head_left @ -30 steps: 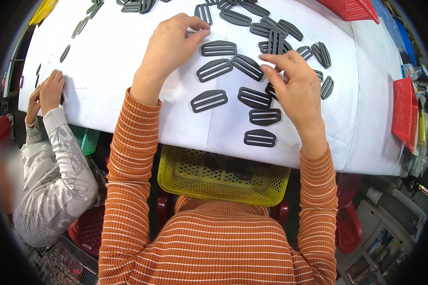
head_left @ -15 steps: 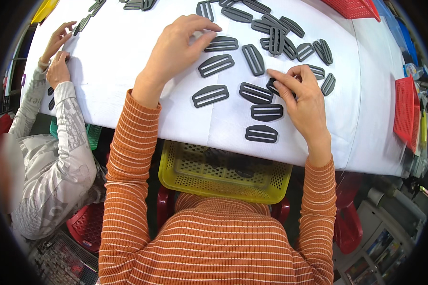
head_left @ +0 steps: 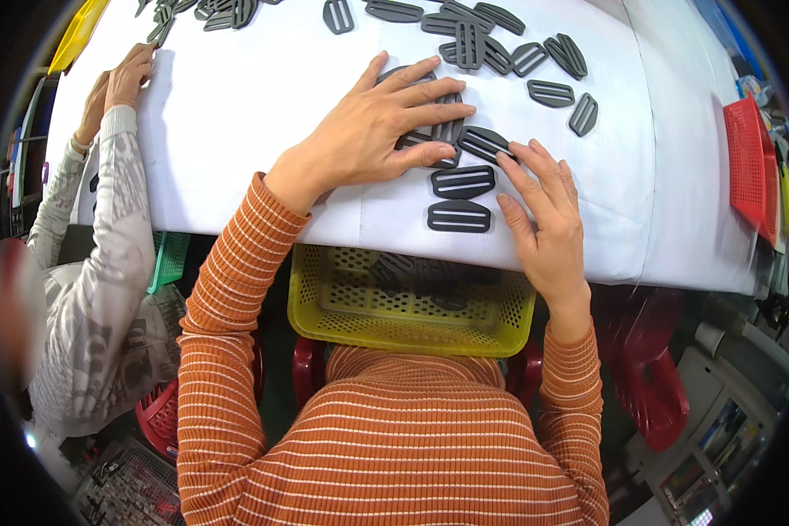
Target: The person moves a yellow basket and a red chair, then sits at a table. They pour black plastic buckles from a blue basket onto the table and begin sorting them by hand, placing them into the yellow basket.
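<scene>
Dark plastic strap slider buckles, each slotted with bars, are spread on the white-covered table [head_left: 622, 202]. My left hand [head_left: 381, 123] lies with fingers spread over several of them, hiding most of their shapes. Beside its thumb is a tilted slider buckle [head_left: 485, 143], and the fingertips of my right hand [head_left: 545, 197] meet its right end. My right hand's fingers are apart and nothing shows in its grasp. Two more sit in a column nearer me: an upper slider buckle [head_left: 463, 181] and a lower slider buckle [head_left: 458, 216].
Loose buckles form a heap [head_left: 473, 39] farther back. Below the table edge, a yellow perforated basket [head_left: 324, 329] holds more of them. A red basket [head_left: 749, 167] stands at the right edge. At left, a co-worker's hands [head_left: 127, 83] are over the table beside other buckles.
My left hand has moved right and flattened over the buckles on the left. My right hand has let go of the dark buckle it pinched, and its fingers have spread.
</scene>
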Available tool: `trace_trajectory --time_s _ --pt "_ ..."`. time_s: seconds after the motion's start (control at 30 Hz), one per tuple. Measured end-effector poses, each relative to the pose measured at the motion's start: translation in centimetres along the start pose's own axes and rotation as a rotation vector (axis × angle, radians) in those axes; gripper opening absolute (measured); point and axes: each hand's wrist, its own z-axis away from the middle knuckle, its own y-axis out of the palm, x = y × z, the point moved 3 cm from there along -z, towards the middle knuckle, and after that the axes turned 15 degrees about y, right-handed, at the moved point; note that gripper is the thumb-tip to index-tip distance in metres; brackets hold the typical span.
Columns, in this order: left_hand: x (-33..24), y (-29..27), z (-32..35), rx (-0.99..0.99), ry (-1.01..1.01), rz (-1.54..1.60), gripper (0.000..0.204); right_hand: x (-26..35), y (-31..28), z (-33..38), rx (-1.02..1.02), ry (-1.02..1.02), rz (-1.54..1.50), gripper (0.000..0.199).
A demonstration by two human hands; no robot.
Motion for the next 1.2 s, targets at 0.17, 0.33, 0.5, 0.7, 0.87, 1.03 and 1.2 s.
trace_trajectory --time_s 0.17,0.33,0.5,0.7,0.87,1.03,1.2 --pt "-2.1 0.7 -0.6 0.043 0.122 0.109 0.052 -0.1 -0.9 1.5 0.108 -0.114 0.004 0.029" --pt "-5.4 1.4 -0.5 0.114 0.245 0.247 0.049 -1.3 -3.1 1.4 0.162 -0.073 -0.190 0.025" --pt "-9.8 0.4 0.0 0.211 0.371 0.445 0.041 -5.2 -5.2 -3.3 -0.032 0.044 -0.171 0.026" --pt "-14.4 0.9 0.4 0.138 0.469 0.780 0.040 -9.9 -3.0 -12.2 -0.183 -0.029 -0.103 0.036" --pt "-7.6 -1.8 -2.9 -0.199 0.138 0.323 0.035 -9.7 -0.1 -15.6 -0.101 -0.116 0.098 0.039" --pt "1.0 -1.7 -5.6 -0.363 -0.188 -0.124 0.037 -5.3 1.1 -13.4 -0.020 -0.258 0.091 0.033" --pt "2.0 -1.2 -5.6 -0.210 -0.121 -0.162 0.032 -3.8 0.0 -10.0 0.117 -0.286 0.061 0.026"
